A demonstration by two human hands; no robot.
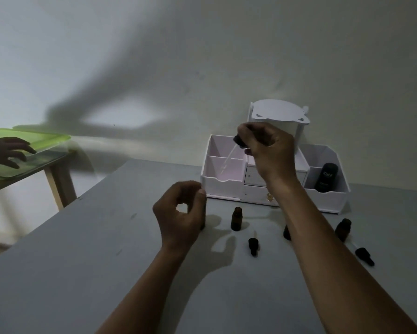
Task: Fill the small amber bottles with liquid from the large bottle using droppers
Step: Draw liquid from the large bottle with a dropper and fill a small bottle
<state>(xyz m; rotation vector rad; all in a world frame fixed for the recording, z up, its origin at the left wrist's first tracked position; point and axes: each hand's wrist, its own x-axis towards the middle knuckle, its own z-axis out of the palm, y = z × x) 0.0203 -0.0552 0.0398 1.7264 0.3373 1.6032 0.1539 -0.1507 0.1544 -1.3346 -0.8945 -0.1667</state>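
Grey table point(70, 273) carrying a white compartmented organizer point(226, 184) against the wall, with a black bottle point(327, 177) upright in its right bay. At far left, a side table point(58, 186) bears a green tray point(33, 138), on which another person's hand point(5, 151) rests with spread fingers.

Right hand point(267, 148), raised before the organizer, pinches the black bulb of a dropper point(237, 140); its glass tube slants down and left.

Left hand point(181, 213), on the table, is curled round a dark object point(202, 222), mostly hidden.

Open amber bottle point(236, 219) stands just beside the left hand; a second bottle point(343, 226) stands right of the right forearm, which half covers a third bottle point(287, 232). Two spare droppers point(253, 247) point(364, 256) lie flat nearby.
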